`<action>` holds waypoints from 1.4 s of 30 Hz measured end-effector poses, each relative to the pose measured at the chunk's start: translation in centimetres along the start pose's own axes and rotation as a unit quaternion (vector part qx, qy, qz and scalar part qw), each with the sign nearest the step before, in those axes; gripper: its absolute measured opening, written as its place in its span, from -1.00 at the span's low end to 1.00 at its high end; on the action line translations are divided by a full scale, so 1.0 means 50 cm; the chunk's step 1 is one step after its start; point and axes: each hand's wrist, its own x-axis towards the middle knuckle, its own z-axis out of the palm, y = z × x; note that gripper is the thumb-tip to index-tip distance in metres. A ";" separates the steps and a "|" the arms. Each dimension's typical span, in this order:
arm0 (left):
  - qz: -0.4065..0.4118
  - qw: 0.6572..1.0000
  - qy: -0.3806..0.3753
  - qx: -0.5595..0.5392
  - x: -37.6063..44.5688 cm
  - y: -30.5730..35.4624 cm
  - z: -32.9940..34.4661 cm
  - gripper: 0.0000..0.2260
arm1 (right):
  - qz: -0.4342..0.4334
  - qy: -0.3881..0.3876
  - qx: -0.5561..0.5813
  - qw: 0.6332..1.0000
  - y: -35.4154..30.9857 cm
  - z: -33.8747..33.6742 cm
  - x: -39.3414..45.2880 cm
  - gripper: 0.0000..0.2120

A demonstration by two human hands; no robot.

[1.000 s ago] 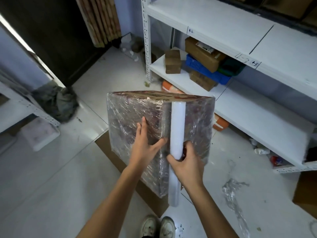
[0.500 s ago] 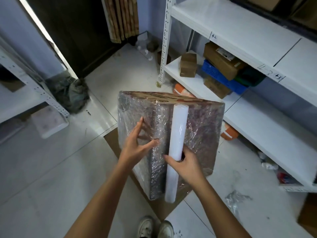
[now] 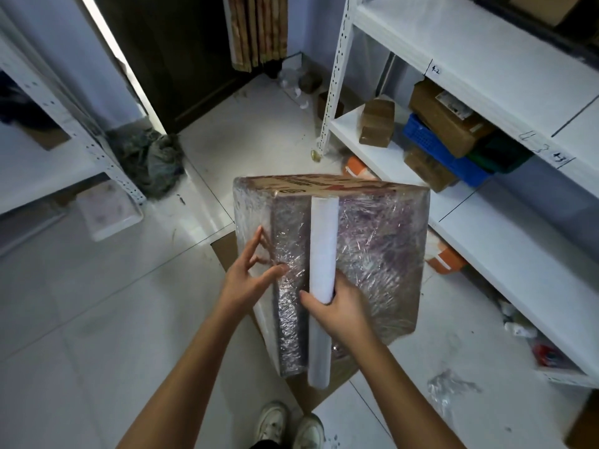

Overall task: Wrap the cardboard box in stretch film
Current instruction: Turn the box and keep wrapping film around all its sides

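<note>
A tall cardboard box (image 3: 379,254) stands on a flat cardboard sheet (image 3: 227,251) on the floor, its sides covered in shiny stretch film while its printed top shows bare. A white roll of stretch film (image 3: 322,251) stands upright against the box's near corner. My right hand (image 3: 337,311) grips the roll around its lower half. My left hand (image 3: 248,280) is just left of the roll, fingers spread, its fingertips resting on the film over the box's left face.
White metal shelving (image 3: 486,102) runs along the right, holding brown boxes (image 3: 447,118) and a blue crate (image 3: 431,144). Another white rack (image 3: 81,147) stands at left beside a dark bundle (image 3: 152,160). A film scrap (image 3: 447,390) lies on the tiles; my shoes (image 3: 288,426) are below.
The view has shifted, so the box sits further right and lower. My left hand has lifted from flat on the film to fingertips only. My right hand keeps its grip on the roll.
</note>
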 end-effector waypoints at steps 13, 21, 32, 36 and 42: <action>-0.037 0.992 0.087 -0.085 0.000 -0.038 0.006 -0.07 | -0.010 -0.162 0.129 0.978 -0.020 0.037 -0.023 -0.64; -0.043 0.992 0.052 -0.104 -0.005 -0.056 -0.023 -0.03 | -0.026 -0.124 0.054 0.990 -0.002 0.027 -0.013 -0.54; -0.065 0.986 0.018 -0.149 0.014 -0.083 -0.070 -0.05 | -0.002 0.051 -0.068 0.996 0.004 0.067 0.007 -0.49; -0.055 0.987 0.005 -0.150 0.021 -0.105 -0.084 -0.16 | 0.019 0.069 -0.094 0.993 -0.007 0.095 0.003 -0.48; -0.050 0.997 0.003 -0.063 0.009 -0.102 -0.084 -0.12 | 0.058 0.110 -0.076 0.989 -0.004 0.117 -0.011 -0.48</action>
